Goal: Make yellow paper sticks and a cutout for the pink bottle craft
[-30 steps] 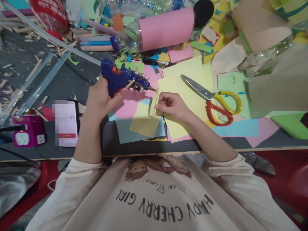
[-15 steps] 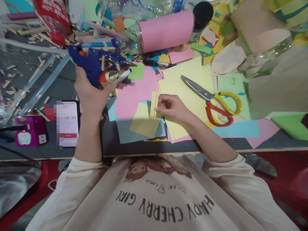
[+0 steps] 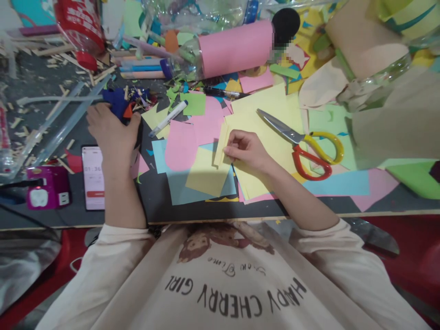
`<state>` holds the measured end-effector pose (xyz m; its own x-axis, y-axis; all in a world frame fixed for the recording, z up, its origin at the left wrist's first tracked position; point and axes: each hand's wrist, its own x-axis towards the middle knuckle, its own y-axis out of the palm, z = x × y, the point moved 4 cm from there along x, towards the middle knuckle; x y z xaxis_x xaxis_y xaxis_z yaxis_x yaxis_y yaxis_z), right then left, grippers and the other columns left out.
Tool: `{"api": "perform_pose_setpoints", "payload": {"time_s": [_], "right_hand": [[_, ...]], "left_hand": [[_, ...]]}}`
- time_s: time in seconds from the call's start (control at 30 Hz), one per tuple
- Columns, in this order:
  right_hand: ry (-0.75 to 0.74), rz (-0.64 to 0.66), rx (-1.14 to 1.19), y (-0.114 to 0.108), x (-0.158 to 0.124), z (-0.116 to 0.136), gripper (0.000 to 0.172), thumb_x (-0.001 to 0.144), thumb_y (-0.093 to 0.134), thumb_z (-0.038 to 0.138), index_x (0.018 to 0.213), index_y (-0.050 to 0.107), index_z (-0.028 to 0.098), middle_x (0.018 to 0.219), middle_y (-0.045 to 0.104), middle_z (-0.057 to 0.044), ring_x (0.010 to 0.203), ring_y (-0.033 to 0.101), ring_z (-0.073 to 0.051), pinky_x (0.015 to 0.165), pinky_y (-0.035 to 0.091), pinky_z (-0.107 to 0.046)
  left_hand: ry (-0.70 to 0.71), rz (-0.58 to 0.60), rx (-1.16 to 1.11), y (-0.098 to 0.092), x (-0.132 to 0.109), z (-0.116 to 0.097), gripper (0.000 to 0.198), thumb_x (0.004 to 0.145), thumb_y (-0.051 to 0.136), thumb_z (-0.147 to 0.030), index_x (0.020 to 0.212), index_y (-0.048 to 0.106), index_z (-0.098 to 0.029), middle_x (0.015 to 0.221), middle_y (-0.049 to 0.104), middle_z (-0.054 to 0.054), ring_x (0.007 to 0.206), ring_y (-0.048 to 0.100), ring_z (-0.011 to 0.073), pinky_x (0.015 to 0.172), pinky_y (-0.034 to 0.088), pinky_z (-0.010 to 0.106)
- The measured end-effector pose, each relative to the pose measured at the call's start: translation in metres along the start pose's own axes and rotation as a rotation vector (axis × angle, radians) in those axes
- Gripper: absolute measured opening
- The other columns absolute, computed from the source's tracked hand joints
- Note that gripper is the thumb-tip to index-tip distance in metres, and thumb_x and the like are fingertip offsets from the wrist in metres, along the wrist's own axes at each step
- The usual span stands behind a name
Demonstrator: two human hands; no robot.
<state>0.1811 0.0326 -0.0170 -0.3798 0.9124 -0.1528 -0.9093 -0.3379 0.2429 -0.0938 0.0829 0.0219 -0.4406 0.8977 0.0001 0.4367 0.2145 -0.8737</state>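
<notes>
A dark blue glue gun (image 3: 118, 101) with an orange trigger lies on the table at the left, scraps around its nozzle. Right at its near end is my left hand (image 3: 115, 133), fingers and thumb apart, seemingly not gripping it; whether they touch is hard to tell. My right hand (image 3: 245, 149) pinches a narrow folded strip of yellow paper (image 3: 220, 149) between thumb and fingers. Below the strip are a yellow paper piece (image 3: 208, 176) and a blue sheet (image 3: 178, 188). A white marker (image 3: 168, 119) rests between the hands.
Scissors (image 3: 299, 142) with red and yellow handles lie on yellow sheets (image 3: 256, 183) to the right. A pink-wrapped bottle (image 3: 237, 48) and a red-labelled bottle (image 3: 80, 32) lie farther back. A phone (image 3: 92, 178) and a purple charger (image 3: 48, 188) sit at the left.
My left hand has lowered the glue gun to the table at the left and spread its fingers. My right hand keeps the yellow strip, now slightly more tilted.
</notes>
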Motion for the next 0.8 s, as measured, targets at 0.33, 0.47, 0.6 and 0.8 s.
{"api": "perform_pose_setpoints", "payload": {"time_s": [0.33, 0.47, 0.6, 0.8], "right_hand": [[-0.011, -0.096, 0.205, -0.004, 0.004, -0.002, 0.043, 0.062, 0.085, 0.043, 0.062, 0.05, 0.018, 0.044, 0.047, 0.011, 0.036, 0.043, -0.002, 0.036, 0.035, -0.015], [-0.024, -0.129, 0.176, -0.006, 0.004, -0.003, 0.043, 0.062, 0.085, 0.044, 0.063, 0.051, 0.018, 0.047, 0.05, 0.01, 0.037, 0.045, -0.002, 0.037, 0.035, -0.015], [-0.04, -0.15, 0.165, -0.007, 0.005, -0.003, 0.041, 0.063, 0.084, 0.043, 0.065, 0.052, 0.017, 0.049, 0.051, 0.009, 0.037, 0.045, -0.002, 0.037, 0.034, -0.014], [-0.028, -0.194, 0.09, -0.006, 0.004, 0.003, 0.046, 0.061, 0.084, 0.048, 0.063, 0.049, 0.018, 0.048, 0.049, 0.011, 0.036, 0.043, -0.002, 0.037, 0.033, -0.015]], "left_hand": [[0.034, 0.785, -1.106, 0.047, -0.062, -0.06, 0.041, 0.076, 0.067, -0.054, 0.097, 0.061, -0.02, 0.099, 0.064, 0.005, 0.085, 0.061, 0.0179, 0.074, 0.048, 0.034], [-0.061, 0.966, -1.243, 0.071, -0.095, -0.075, 0.029, 0.09, 0.049, -0.043, 0.106, 0.059, -0.021, 0.115, 0.063, 0.006, 0.103, 0.062, 0.0188, 0.083, 0.05, 0.032], [-0.089, 1.025, -1.355, 0.079, -0.106, -0.074, 0.031, 0.091, 0.047, -0.041, 0.115, 0.056, -0.023, 0.113, 0.065, 0.005, 0.1, 0.062, 0.0172, 0.079, 0.051, 0.028], [-0.107, 1.022, -1.382, 0.081, -0.11, -0.068, 0.035, 0.091, 0.046, -0.043, 0.118, 0.056, -0.022, 0.113, 0.064, 0.006, 0.102, 0.062, 0.0184, 0.079, 0.05, 0.028]]}}
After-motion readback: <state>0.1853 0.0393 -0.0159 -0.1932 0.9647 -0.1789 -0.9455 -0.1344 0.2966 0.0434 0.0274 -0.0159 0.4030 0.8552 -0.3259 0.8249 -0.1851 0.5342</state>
